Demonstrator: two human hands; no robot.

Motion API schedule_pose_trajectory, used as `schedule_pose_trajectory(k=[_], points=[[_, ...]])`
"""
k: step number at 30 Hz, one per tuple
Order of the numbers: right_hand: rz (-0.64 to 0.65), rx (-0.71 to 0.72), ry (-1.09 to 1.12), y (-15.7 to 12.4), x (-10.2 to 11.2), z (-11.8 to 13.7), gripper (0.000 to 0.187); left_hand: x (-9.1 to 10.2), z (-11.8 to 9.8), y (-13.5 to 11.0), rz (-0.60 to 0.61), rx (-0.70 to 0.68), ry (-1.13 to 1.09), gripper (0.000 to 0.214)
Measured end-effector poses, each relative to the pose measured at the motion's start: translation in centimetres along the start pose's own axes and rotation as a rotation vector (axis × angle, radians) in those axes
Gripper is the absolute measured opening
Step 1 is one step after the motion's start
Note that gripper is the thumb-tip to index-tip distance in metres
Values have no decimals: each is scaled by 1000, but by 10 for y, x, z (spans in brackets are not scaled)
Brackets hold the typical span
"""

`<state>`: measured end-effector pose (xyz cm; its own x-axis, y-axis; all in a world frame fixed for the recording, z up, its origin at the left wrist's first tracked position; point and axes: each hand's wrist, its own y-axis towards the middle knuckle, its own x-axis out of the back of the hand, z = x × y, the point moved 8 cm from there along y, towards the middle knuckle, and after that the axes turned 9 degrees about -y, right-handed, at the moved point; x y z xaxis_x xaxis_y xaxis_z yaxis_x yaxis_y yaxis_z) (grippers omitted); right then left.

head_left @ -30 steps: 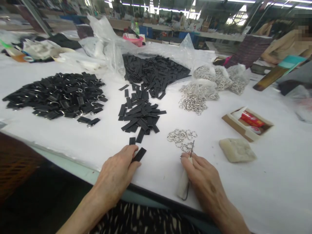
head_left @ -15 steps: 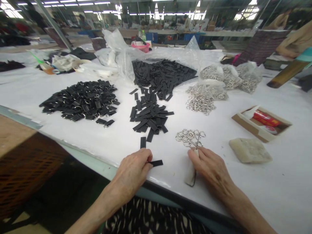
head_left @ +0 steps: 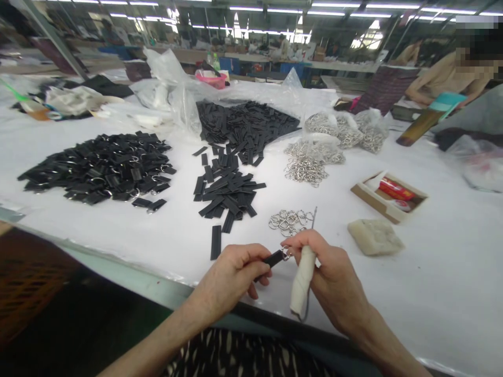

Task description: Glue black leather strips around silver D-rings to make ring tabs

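Note:
My left hand (head_left: 231,275) pinches a black strap piece (head_left: 273,258) just above the white table's near edge. My right hand (head_left: 334,280) is closed on a cloth-wrapped hook tool (head_left: 302,280) and presses a small metal ring (head_left: 286,253) against the strap's end. The tool's thin metal tip pokes up past my fingers. Just beyond my hands lies a small cluster of loose metal rings (head_left: 288,220). A single black strap (head_left: 216,242) lies to the left, below a loose pile of black straps (head_left: 226,191).
A heap of finished straps with rings (head_left: 98,167) lies at the left. A larger strap pile (head_left: 245,123) sits on plastic behind. Bags of rings (head_left: 341,131), a cardboard box (head_left: 387,196) and a pale wax block (head_left: 375,236) are at the right. Another person (head_left: 444,78) sits far right.
Both hands have lifted off the table and come together. The left hand picked up the black strap, and the right hand brought a ring and the tool to its end.

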<state>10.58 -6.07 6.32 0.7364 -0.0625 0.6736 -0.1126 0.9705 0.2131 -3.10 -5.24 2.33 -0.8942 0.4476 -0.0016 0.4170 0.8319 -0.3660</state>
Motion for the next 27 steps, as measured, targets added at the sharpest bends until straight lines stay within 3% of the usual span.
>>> schedule_pose_trajectory(k=[7,12,14,18,23,27], points=[[121,146,-134,3,-4,15,24,-6,5,4,82,15,-16,23],[241,144,-155,8,-7,19,22,-12,0,6,150,26,-97,14],[194,81,-138,10,0,11,18,-13,1,7,161,57,-239,18],[-73,18,-84,3,22,-2,9,-5,10,10,71,105,-538,45],[-147,317,-100,-15,9,24,16,-3,19,11,-62,91,-873,44],[-246,560,-300,-21,-4,51,22,-16,16,11,-35,48,-1011,25]])
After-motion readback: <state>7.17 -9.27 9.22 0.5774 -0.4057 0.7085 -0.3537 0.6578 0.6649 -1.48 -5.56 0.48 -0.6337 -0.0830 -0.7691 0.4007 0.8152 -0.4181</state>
